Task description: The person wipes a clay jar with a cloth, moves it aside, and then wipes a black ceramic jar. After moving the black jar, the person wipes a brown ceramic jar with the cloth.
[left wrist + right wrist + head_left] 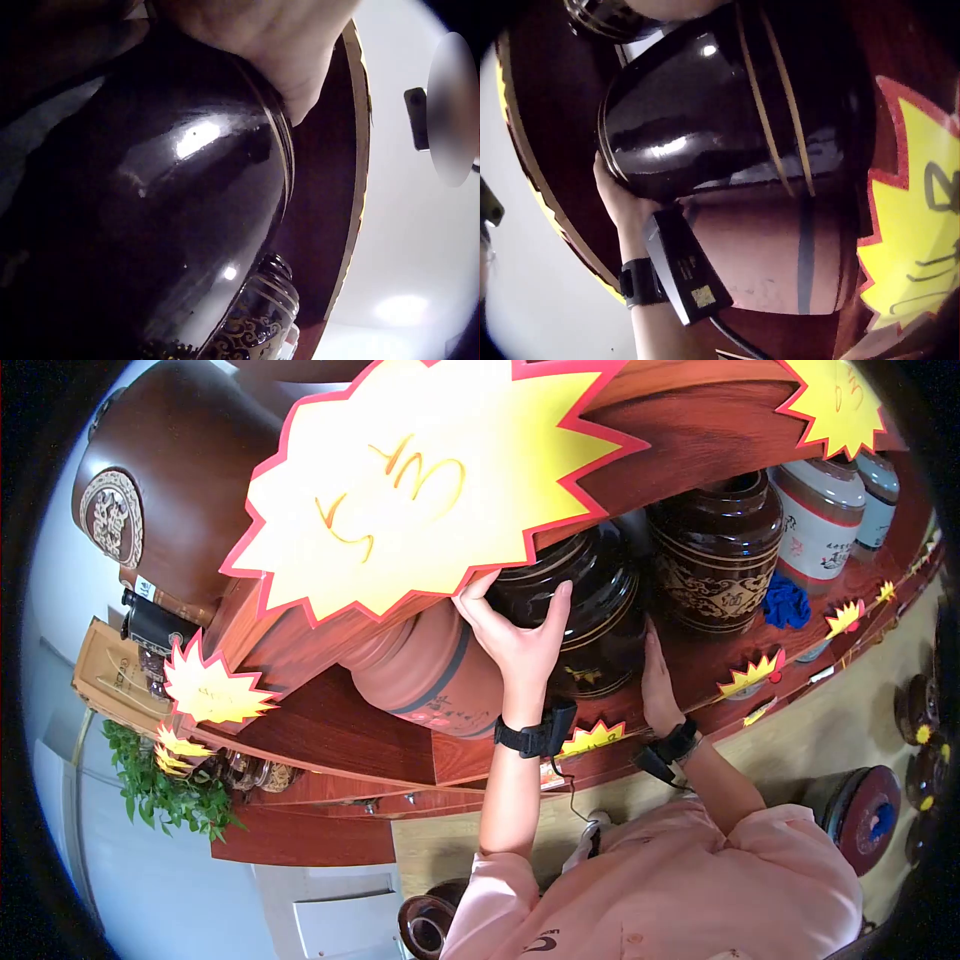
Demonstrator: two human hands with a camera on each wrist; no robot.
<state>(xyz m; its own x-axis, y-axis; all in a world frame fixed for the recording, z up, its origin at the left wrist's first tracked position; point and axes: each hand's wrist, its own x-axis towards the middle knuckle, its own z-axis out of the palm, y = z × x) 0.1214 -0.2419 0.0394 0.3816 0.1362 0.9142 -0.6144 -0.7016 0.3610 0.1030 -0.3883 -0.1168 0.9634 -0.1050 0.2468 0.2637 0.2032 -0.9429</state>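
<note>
A glossy black jar (600,605) with thin gold bands stands on the wooden shelf between my two hands. My left hand (515,645) lies against its shoulder, thumb straight and apart from the fingers; the sign above partly covers the fingertips. Low on the jar's other side, my right hand (660,685) is held flat with straight fingers along the wall. In the left wrist view, the left hand (262,45) rests by the jar's banded shoulder. The right wrist view shows the right hand (679,7) only as a sliver at the top edge.
A pinkish-brown jar (430,680) stands left of the black one; a brown patterned jar (715,565) and a white-labelled jar (820,520) stand right, near a blue cloth (786,601). A large yellow star-shaped sign (420,490) overhangs the shelf. Smaller price signs (750,675) line its edge.
</note>
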